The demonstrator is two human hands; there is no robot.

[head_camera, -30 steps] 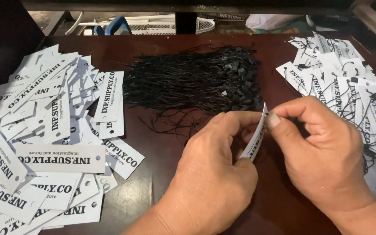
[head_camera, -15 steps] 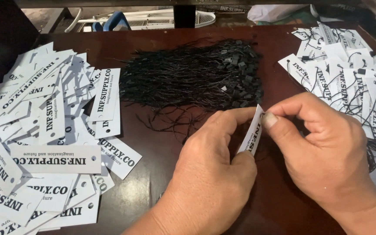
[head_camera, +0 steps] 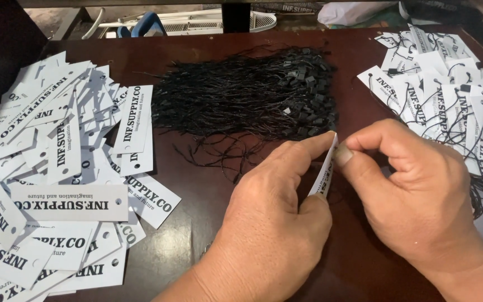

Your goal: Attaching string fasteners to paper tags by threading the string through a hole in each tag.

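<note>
On the left of the dark wooden table [head_camera: 197,223] lies a loose heap of white card tags [head_camera: 57,184], none strung; at the middle a bundle of black string loops [head_camera: 247,95]. In front of it the left hand [head_camera: 275,223] pinches one white tag [head_camera: 324,173] edge-on, thumb and forefinger closed on it. The right hand [head_camera: 415,190] meets it, thumb pressed to the tag's upper edge, its other fingers curled; whether it holds a string I cannot tell. Keeping the tag still and the punched hole clear of the fingers should help here. Strung tags [head_camera: 454,95] lie at the right.
</note>
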